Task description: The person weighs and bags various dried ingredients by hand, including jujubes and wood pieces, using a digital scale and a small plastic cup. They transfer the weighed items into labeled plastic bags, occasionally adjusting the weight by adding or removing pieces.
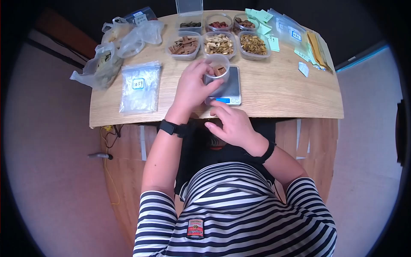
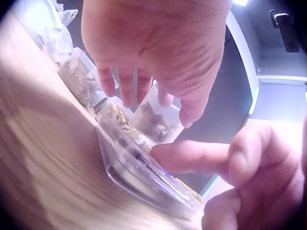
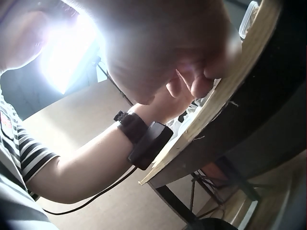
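Note:
My left hand (image 1: 192,85) grips a small clear plastic cup (image 1: 222,61) by its side, over the digital scale (image 1: 233,81). Inside the cup lie brown woody pieces (image 1: 219,70). In the left wrist view, the thumb and fingers come down around the translucent cup (image 2: 152,117). My right hand (image 1: 234,126) is at the table's front edge, with its index finger reaching toward the scale's lit blue display (image 1: 222,100). Nothing is held in it. The right wrist view shows this hand (image 3: 168,48) from close by, its fingers loosely bent near the table edge.
Behind the scale stand tubs of brown bark strips (image 1: 185,45), pale slices (image 1: 219,44) and yellowish pieces (image 1: 254,44). Smaller tubs sit farther back. A labelled zip bag (image 1: 140,92) and plastic bags (image 1: 102,64) lie left; green notes (image 1: 261,17) and brown envelopes (image 1: 317,49) lie right.

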`<state>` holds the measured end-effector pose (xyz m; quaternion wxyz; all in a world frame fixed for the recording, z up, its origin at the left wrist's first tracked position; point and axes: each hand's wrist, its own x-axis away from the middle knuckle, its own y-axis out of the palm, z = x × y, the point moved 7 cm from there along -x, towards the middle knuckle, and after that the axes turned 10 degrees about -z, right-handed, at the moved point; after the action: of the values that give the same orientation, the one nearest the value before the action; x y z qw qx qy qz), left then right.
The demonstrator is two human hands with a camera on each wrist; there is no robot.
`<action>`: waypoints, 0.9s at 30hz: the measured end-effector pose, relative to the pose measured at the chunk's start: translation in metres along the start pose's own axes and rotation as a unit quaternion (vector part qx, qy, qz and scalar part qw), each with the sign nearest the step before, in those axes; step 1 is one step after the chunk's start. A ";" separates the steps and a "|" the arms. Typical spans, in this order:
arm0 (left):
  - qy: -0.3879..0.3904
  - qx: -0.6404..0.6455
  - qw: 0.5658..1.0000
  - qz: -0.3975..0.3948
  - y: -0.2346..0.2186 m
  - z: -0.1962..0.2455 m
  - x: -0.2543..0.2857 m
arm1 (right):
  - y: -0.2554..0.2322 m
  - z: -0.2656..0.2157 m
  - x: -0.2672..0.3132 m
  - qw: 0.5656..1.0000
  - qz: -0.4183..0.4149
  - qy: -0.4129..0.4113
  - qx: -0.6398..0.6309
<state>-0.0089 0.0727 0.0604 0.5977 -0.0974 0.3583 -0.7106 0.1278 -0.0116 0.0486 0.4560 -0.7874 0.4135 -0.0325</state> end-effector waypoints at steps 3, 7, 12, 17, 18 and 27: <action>-0.025 0.015 0.999 0.042 -0.017 -0.003 0.007 | 0.006 -0.002 -0.006 0.999 -0.027 0.029 0.019; -0.016 -0.027 0.993 0.111 -0.034 -0.006 0.017 | 0.009 -0.001 -0.012 0.997 -0.049 0.049 0.038; -0.018 -0.035 0.990 0.132 -0.038 -0.015 0.029 | 0.007 0.002 -0.007 0.999 -0.028 0.041 0.011; -0.060 -0.014 0.987 0.147 -0.042 -0.032 0.046 | -0.010 0.018 0.017 0.998 0.017 0.030 -0.051; -0.062 -0.040 0.984 0.165 -0.045 -0.032 0.050 | -0.013 0.025 0.022 0.997 0.031 0.040 -0.059; -0.071 -0.086 0.971 0.209 -0.035 -0.046 0.057 | 0.002 0.004 0.002 0.998 -0.051 0.018 -0.012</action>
<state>-0.0773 0.0391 0.0328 0.7463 -0.1213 0.3875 -0.5274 0.1291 -0.0110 0.0441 0.4364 -0.8122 0.3816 -0.0650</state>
